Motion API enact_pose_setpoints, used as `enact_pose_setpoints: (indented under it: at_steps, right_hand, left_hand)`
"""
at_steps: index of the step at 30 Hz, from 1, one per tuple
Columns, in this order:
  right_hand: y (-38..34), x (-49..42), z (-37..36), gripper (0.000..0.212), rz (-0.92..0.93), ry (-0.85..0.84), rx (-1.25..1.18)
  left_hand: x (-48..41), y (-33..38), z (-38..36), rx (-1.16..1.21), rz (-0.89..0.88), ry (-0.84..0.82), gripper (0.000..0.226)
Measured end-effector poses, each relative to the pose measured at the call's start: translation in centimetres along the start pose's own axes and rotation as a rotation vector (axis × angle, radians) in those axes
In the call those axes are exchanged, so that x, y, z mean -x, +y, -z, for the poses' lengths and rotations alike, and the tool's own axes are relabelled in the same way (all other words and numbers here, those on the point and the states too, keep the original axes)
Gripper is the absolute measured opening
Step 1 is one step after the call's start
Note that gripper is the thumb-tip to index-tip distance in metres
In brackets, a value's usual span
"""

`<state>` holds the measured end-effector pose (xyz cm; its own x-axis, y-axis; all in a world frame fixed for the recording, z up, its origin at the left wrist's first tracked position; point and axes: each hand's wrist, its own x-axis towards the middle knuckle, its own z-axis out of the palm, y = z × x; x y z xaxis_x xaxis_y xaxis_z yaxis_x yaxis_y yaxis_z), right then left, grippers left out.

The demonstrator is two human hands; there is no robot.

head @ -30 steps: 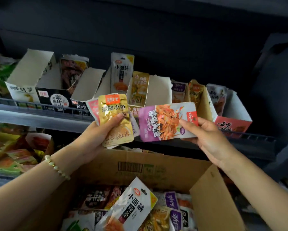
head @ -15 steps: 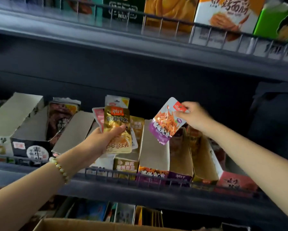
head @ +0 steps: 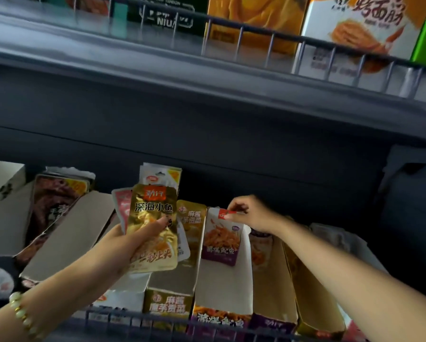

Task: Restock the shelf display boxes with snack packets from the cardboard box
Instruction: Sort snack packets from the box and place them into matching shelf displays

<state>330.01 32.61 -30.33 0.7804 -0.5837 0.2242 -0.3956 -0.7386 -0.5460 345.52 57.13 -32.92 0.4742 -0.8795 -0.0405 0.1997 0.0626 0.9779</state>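
1. Head camera: two bare arms reach to a shelf where a row of open boxes sits behind a wire rail (head: 157, 317).
2. The right hand (head: 251, 214) pinches the red top corner of a purple packet (head: 221, 240) between thumb and fingertips. Its other fingers are curled in.
3. The purple packet stands upright inside a white-lined box (head: 224, 287), toward the back. The front of that box is purple and orange, like the packet. I cannot tell if the packet's bottom touches the box floor.
4. The left hand (head: 123, 245) grips a small stack of packets, with the thumb pressed on the front.
5. A gold packet (head: 155, 230) is at the front of the stack. A pink packet (head: 121, 208) peeks out behind it on the left, and a white packet (head: 183, 245) peeks out on the right.
6. The stack is held up in front of the boxes, to the left of the purple packet and not touching it.
7. A bead bracelet (head: 19, 309) is on the left wrist.
8. A yellow box (head: 167, 304) sits just left of the white-lined box, with yellow packets (head: 192, 218) standing at its back.
9. Far to the left, dark brown packets (head: 56, 206) lean in another box.
10. Higher up, an upper shelf (head: 157, 58) holds big snack boxes behind its own rail.
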Motion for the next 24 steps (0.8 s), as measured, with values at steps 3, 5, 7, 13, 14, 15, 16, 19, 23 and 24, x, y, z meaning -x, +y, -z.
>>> enact_pose_setpoints:
  at_steps: [3,5,7,13,14,15,16,19,23,24]
  right_hand:
    - [0.7,-0.5,-0.2,0.013,0.041,0.034,-0.03]
    - [1.1,-0.9,-0.3,0.019,0.031,0.058,-0.046]
    - [1.4,-1.1,-0.4,0.018,0.034,0.06,-0.062]
    - [1.5,-0.9,0.0,0.005,0.076,0.085,-0.1]
    - [1.5,-0.8,0.2,0.005,0.078,0.096,-0.101]
    - [1.5,-0.7,0.4,0.005,0.081,0.107,-0.102]
    - [1.4,-0.6,0.6,0.005,0.083,0.116,-0.103]
    - [1.0,-0.4,0.9,0.006,0.087,0.121,-0.05]
    - [0.6,-0.1,0.6,0.012,0.09,0.065,0.001]
    - [0.6,0.0,0.5,0.013,0.086,0.05,0.004]
  left_hand:
    - [-0.6,0.0,0.0,0.018,0.016,0.015,0.087]
    - [-1.0,-0.1,-0.2,0.029,0.023,0.032,0.069]
    - [-1.0,-0.1,-0.6,0.03,0.031,0.031,0.056]
    - [-0.6,0.1,-0.9,0.047,0.024,0.014,0.048]
    - [-0.4,0.1,-0.9,0.05,0.022,0.011,0.044]
    - [-0.2,0.1,-0.9,0.056,0.017,0.006,0.042]
    - [-0.1,0.2,-0.9,0.06,0.013,0.004,0.04]
    - [0.1,0.3,-0.7,0.06,0.01,0.007,0.036]
    - [0.3,0.2,-0.5,0.05,0.005,0.019,0.039]
    - [0.4,0.1,-0.4,0.045,0.006,0.019,0.04]
